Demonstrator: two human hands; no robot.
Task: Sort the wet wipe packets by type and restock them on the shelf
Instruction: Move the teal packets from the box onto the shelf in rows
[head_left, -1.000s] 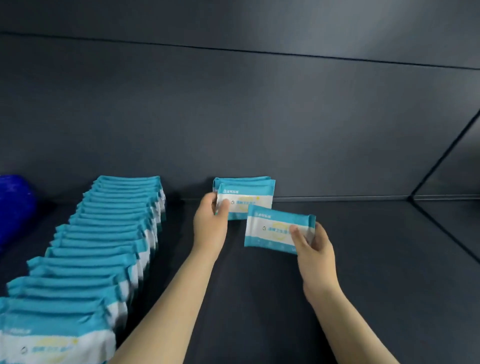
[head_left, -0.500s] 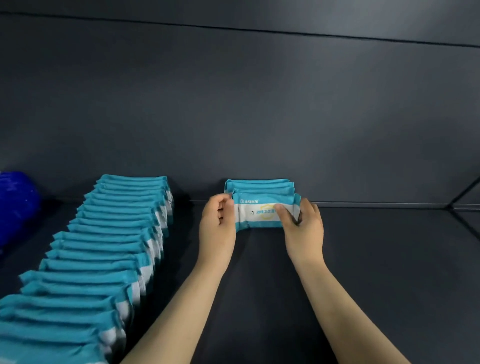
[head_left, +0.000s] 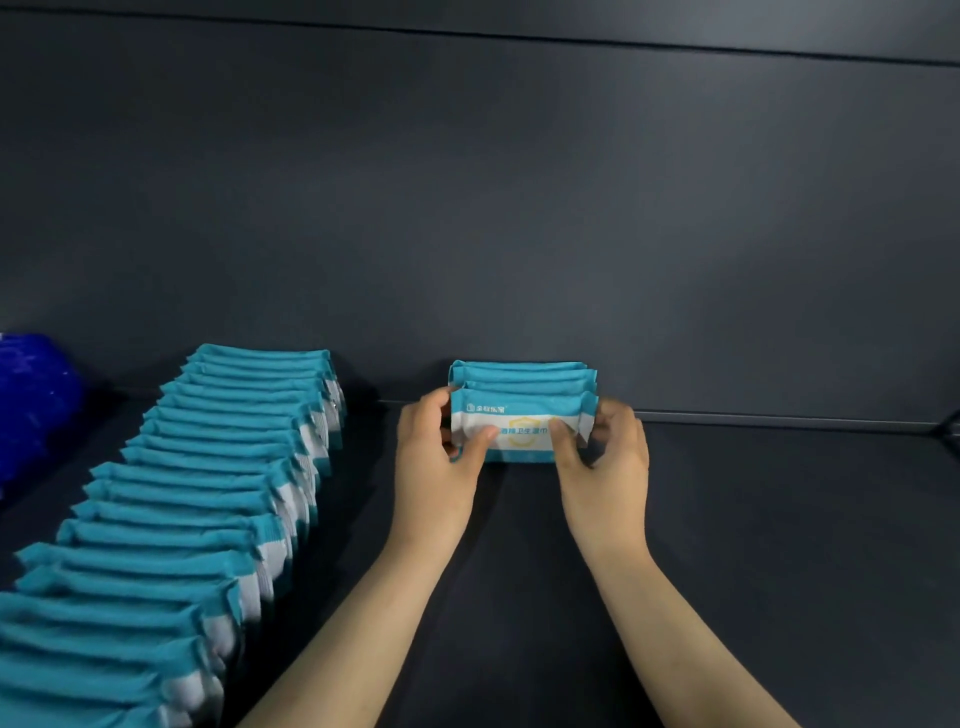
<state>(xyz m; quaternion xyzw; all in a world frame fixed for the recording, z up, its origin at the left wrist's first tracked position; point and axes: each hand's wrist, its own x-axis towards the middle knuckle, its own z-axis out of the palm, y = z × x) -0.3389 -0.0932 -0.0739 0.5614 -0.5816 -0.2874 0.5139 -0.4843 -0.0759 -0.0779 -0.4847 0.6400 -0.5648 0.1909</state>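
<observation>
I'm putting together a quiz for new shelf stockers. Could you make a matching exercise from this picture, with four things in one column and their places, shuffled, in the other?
Things
1. long row of packets
2. front packet
3. blue object
4. short row of packets

Places
A. far left edge of the view
B. right behind the held packet, by the back wall
C. pinched between the left hand and the right hand
D. left part of the shelf, running back to front

Pairs: 1-D, 2-C, 3-A, 4-B
</observation>
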